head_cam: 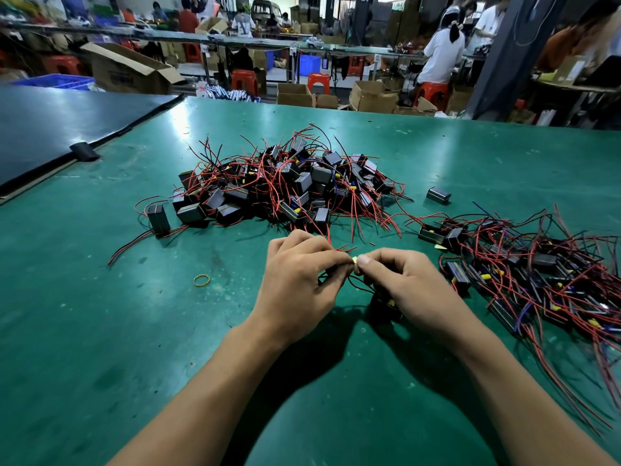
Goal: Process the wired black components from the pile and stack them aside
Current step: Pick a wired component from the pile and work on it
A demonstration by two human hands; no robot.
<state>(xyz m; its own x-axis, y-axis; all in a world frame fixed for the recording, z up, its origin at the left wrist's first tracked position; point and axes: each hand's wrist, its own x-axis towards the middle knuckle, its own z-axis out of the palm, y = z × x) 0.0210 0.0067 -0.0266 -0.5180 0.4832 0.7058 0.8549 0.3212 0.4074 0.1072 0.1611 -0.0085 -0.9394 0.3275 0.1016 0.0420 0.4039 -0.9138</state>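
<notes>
Green desk (100,331) carrying a big pile (282,183) of wired black boxes at centre, a second heap (537,280) at right, then left hand (295,280) and right hand (410,284) near the front edge, fingertips pinching one box's wires (339,247) and a small yellow piece (355,260) together, plus a rubber band (201,280) lying nearby.

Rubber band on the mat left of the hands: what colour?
Yellow-olive; the rubber band lies loose on the green mat, clearest in the head view.
</notes>
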